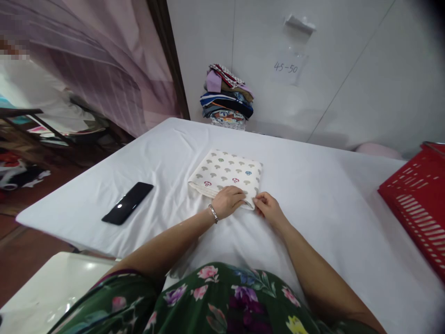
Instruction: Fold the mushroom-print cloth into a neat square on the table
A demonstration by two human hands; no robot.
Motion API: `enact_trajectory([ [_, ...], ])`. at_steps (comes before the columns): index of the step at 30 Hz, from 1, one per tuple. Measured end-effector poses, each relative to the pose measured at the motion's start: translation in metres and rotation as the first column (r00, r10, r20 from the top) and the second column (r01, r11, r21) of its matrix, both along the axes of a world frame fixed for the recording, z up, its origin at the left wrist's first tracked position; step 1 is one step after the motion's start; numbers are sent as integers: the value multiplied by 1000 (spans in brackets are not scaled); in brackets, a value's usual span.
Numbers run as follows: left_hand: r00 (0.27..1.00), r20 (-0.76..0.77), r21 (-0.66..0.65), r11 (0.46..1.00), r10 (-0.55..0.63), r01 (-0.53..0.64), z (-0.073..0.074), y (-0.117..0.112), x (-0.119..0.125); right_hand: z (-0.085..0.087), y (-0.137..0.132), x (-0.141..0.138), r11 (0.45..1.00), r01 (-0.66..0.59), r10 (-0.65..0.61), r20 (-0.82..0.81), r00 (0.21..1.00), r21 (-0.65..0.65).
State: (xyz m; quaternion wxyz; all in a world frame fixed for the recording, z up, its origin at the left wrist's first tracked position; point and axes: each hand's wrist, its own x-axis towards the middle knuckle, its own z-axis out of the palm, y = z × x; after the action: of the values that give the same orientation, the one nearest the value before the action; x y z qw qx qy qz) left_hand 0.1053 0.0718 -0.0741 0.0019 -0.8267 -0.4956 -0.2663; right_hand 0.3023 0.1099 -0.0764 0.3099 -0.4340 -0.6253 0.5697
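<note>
A folded cream cloth [225,169] printed with grey mushrooms and a few coloured ones lies on the white-covered table [313,199] in front of me. My left hand [227,202], a silver bracelet at its wrist, is closed over the near edge of the cloth, its fingers partly hiding the hem. At the near right corner, my right hand [267,206] pinches the cloth between thumb and fingers. The exact fingertip contact of my left hand is hard to see.
A black phone [128,203] lies left on the table. Folded clothes [227,99] are stacked against the wall at the back. A red plastic basket [417,199] stands at the right edge. Beyond the curtain [139,69], a person in white [38,93] is at far left.
</note>
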Motion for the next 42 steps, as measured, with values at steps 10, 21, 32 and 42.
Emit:
enact_trajectory([
  [10,987,-157,47,997,-45,53,7,-4,13,-9,0,-1,996,49,-54,69,996,74],
  [21,995,-96,86,995,-40,49,3,-12,13,-6,0,-3,988,75,-96,-158,983,-135],
  [32,974,101,-27,979,205,-203,18,4,9,-4,3,2,980,128,-154,-166,974,-155],
  [42,993,-112,30,999,48,-44,-2,-10,19,-5,4,2,948,58,-65,-13,998,-313],
])
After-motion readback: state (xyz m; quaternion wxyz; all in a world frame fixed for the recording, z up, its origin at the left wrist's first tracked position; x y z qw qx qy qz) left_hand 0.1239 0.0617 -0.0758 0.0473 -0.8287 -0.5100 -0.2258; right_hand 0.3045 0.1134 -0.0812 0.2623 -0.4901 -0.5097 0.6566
